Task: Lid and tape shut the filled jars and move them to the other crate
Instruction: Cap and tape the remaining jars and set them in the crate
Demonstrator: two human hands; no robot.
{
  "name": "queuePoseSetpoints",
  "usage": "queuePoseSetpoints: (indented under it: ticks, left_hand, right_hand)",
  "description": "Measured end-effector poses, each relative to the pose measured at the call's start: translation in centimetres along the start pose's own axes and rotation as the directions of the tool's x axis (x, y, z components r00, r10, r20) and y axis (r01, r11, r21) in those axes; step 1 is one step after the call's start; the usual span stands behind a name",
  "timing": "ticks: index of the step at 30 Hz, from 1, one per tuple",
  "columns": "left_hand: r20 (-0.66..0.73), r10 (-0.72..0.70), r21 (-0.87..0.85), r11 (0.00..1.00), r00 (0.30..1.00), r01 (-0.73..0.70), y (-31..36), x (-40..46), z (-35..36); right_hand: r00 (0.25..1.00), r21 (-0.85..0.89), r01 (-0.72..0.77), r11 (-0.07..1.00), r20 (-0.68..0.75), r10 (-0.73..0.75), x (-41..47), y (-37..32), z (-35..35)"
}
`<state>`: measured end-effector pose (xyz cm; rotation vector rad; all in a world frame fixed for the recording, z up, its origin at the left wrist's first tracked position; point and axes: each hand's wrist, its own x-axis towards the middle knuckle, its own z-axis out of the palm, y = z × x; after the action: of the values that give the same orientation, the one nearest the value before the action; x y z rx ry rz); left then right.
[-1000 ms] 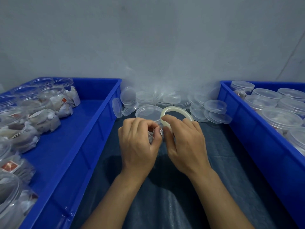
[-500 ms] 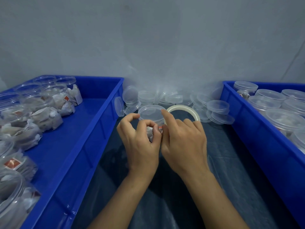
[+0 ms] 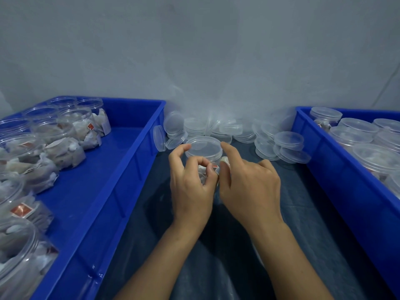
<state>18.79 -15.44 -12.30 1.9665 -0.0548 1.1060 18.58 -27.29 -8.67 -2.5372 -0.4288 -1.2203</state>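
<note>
A clear filled jar (image 3: 203, 148) with its lid on stands on the dark cloth between two blue crates. My left hand (image 3: 190, 185) curls round the jar's near side, index finger at the lid's left rim, thumb and fingers pinching at the jar wall. My right hand (image 3: 249, 185) is close beside it, index finger reaching to the lid's right rim. It holds the whitish tape roll (image 3: 225, 159), of which only a small part shows under the fingers. The left crate (image 3: 121, 169) holds several open filled jars (image 3: 62, 144). The right crate (image 3: 324, 165) holds several lidded jars (image 3: 355, 131).
A heap of loose clear lids (image 3: 281, 144) lies against the grey wall behind the jar. One lid (image 3: 159, 138) leans on the left crate's wall. Dark cloth (image 3: 216, 256) covers the table between the crates.
The tape roll, seen above my right hand before, has dropped behind the fingers. My right index finger has stretched out to the lid's rim and my left index has spread to the other side.
</note>
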Motion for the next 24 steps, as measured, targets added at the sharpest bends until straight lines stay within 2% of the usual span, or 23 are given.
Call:
queuePoseSetpoints:
  ticks: [6,11,19,24]
  left_hand:
    - [-0.035,0.011,-0.004,1.000,0.999,-0.011,-0.1,0.0,0.1]
    - [-0.060,0.008,-0.010,1.000,0.998,-0.008,-0.4,0.1,0.0]
    - [-0.100,0.097,0.035,0.995,0.990,-0.094,-1.2,0.1,0.3]
    - [-0.094,0.102,0.016,0.995,0.990,-0.101,-1.7,0.4,0.3]
  right_hand:
    - [0.999,-0.037,0.018,0.999,0.027,-0.017,0.2,0.3,0.4]
    - [0.998,-0.065,0.051,0.997,-0.031,-0.053,0.2,0.3,0.9]
    - [0.993,-0.054,0.079,0.995,-0.078,-0.083,0.3,0.4,1.5]
    - [0.987,-0.057,0.102,0.993,-0.117,-0.108,0.4,0.4,1.9]
